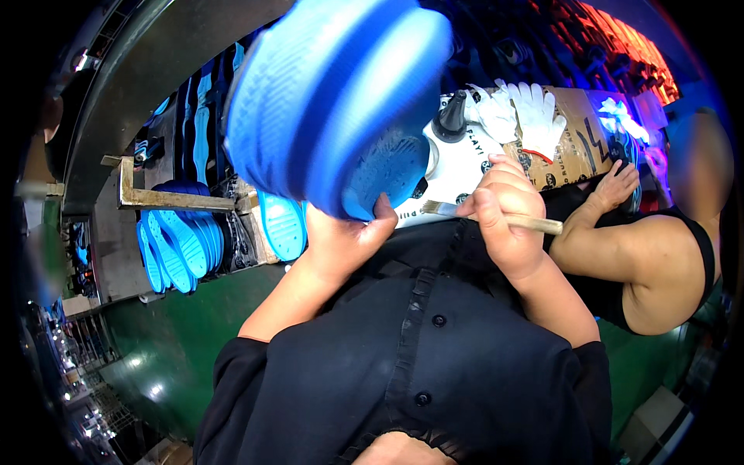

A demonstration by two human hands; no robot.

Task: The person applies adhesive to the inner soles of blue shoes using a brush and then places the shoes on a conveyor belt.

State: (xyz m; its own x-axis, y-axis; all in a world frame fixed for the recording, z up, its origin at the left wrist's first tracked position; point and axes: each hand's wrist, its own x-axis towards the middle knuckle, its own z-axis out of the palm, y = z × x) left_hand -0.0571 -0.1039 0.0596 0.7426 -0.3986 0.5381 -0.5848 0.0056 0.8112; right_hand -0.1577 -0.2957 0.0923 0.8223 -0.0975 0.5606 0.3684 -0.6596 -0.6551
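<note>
A thick blue shoe sole (310, 101) with ridged, wavy sides rises close to the camera, blurred by motion. My left hand (345, 240) grips its lower end, thumb pressed on the dimpled inner face. In my right hand (508, 217) is a brush (535, 223) with a pale wooden handle, its bristles pointing left, just below the sole and apart from it. Behind the sole, a bottle with a black cone-shaped cap (449, 120) is partly hidden.
White gloves (536, 116) lie on taped cardboard (577, 128) beyond my right hand. Several blue insole-shaped pieces (182, 244) stand stacked at left by a metal bracket (174, 199); another blue sole (281, 225) is nearer. A co-worker's arm (643, 244) reaches in at right.
</note>
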